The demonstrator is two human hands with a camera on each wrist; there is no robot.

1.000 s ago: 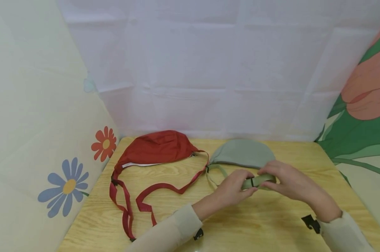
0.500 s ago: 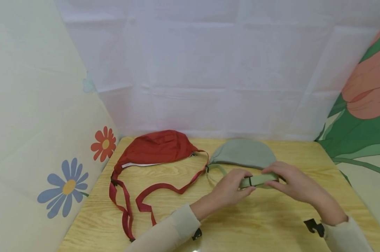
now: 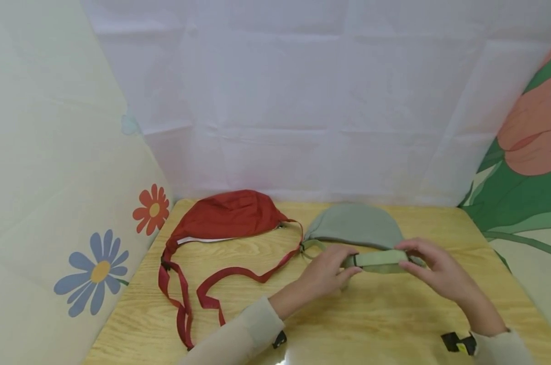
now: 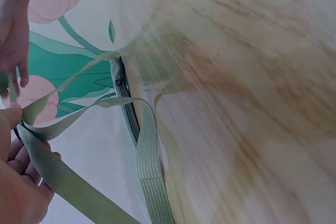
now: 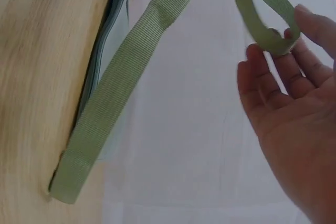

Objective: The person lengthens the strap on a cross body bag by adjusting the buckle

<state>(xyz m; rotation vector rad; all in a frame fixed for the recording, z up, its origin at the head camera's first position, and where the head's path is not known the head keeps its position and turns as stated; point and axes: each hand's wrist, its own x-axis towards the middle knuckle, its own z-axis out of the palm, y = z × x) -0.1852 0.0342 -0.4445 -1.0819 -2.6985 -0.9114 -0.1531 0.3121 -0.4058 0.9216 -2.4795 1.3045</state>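
Note:
A grey-green waist bag (image 3: 355,223) lies at the back of the table, right of the middle. Its light green webbing strap (image 3: 379,258) is held up in front of it, passing through a dark slider (image 3: 355,260). My left hand (image 3: 323,274) pinches the strap at this slider; in the left wrist view, more strap (image 4: 149,166) hangs beyond the fingers. At the other end, my right hand (image 3: 444,276) pinches the end of a strap loop (image 5: 270,43) between thumb and fingers. The loop is stretched between both hands.
A red waist bag (image 3: 234,218) lies on the left of the wooden table (image 3: 371,324), its red strap (image 3: 243,271) winding toward the front. White cloth (image 3: 275,101) hangs behind, and flower-printed sheets (image 3: 531,203) flank the sides. Black pieces (image 3: 458,343) show by the sleeves.
My hands have moved apart, the left one leftward and the right one rightward and slightly down. The stretch of strap between them has grown longer. The red bag stays where it was.

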